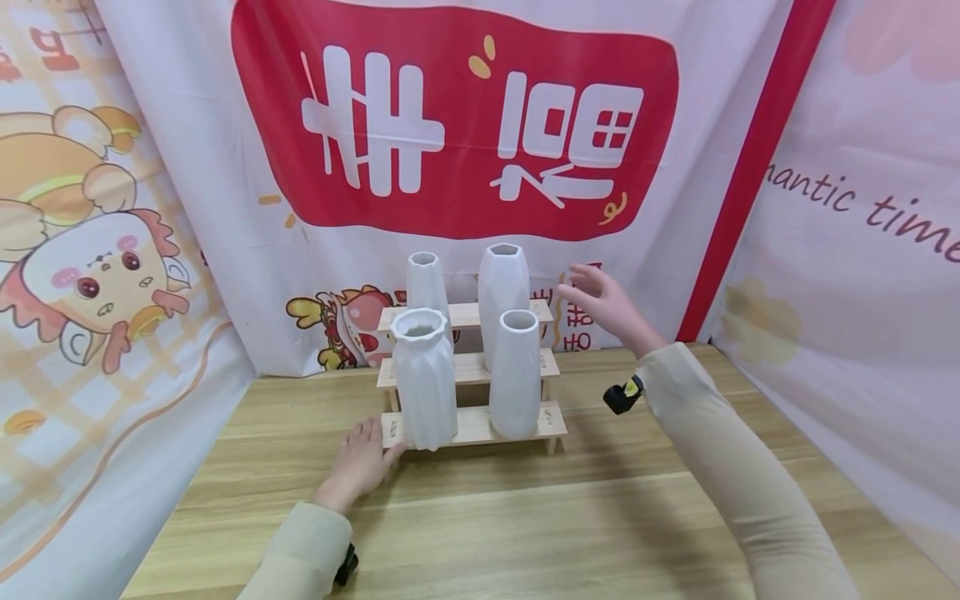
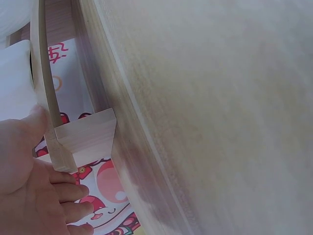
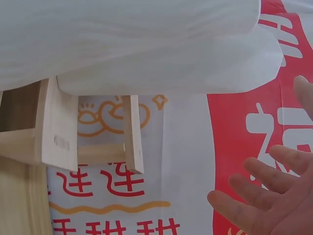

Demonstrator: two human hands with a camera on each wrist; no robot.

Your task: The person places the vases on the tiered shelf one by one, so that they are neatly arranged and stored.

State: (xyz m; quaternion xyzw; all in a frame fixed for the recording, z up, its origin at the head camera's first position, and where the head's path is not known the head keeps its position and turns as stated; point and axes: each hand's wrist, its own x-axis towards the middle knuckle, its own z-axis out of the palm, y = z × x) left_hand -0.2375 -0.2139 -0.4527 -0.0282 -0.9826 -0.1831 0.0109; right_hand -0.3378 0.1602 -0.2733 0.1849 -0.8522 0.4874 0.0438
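A three-tier wooden stand [image 1: 472, 429] carries several white vases. A pleated vase with a ruffled mouth [image 1: 425, 383] stands front left, and a smooth slim vase [image 1: 516, 375] front right. Behind them rise a faceted narrow vase [image 1: 425, 283] and a taller faceted vase [image 1: 502, 283]. My left hand [image 1: 362, 458] is at the left end of the lowest tier. Its thumb touches the board's edge, and its fairly straight fingers [image 2: 73, 210] extend past the corner. Raised to the right of the stand, my right hand [image 1: 600, 298] holds nothing, its fingers spread apart [image 3: 274, 171].
The stand sits on a wood-grain table [image 1: 480, 525] near the back. A printed white cloth with a red panel [image 1: 457, 217] hangs behind it, and printed cloths [image 1: 840, 292] flank both sides. A wrist camera [image 1: 622, 395] hangs below the right sleeve.
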